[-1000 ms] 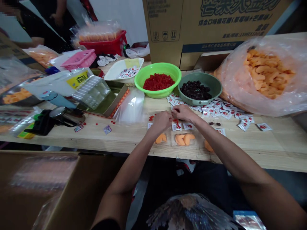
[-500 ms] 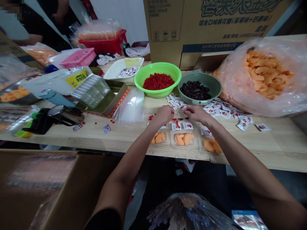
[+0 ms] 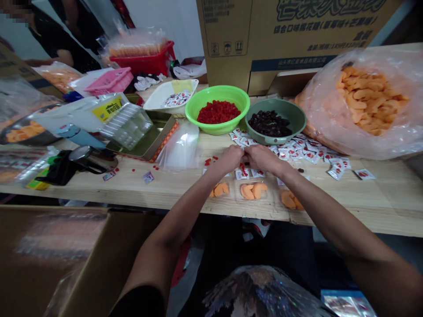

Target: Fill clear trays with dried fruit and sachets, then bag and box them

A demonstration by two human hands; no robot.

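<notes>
My left hand [image 3: 229, 159] and my right hand [image 3: 261, 158] nearly meet above a clear plastic compartment tray [image 3: 254, 202], their fingertips pinched close together. Whatever lies between the fingers is hidden. Just below them are small red fruit bits [image 3: 243, 167] and small white sachets [image 3: 242, 175]. Orange dried fruit pieces [image 3: 249, 191] fill a lower compartment. Behind my hands stand a green bowl of diced red fruit [image 3: 218, 112] and a grey-green bowl of dark dried fruit [image 3: 270, 124]. Many more sachets [image 3: 292, 152] are scattered behind my right hand.
A large plastic bag of orange strips [image 3: 363, 101] lies at the right of the wooden table [image 3: 363, 198]. A cardboard carton [image 3: 264, 44] stands behind. Baskets, a metal tray and plastic packs crowd the back left. A person stands at the top left.
My hands have moved toward each other, the right one sliding left, and now almost touch above the tray.
</notes>
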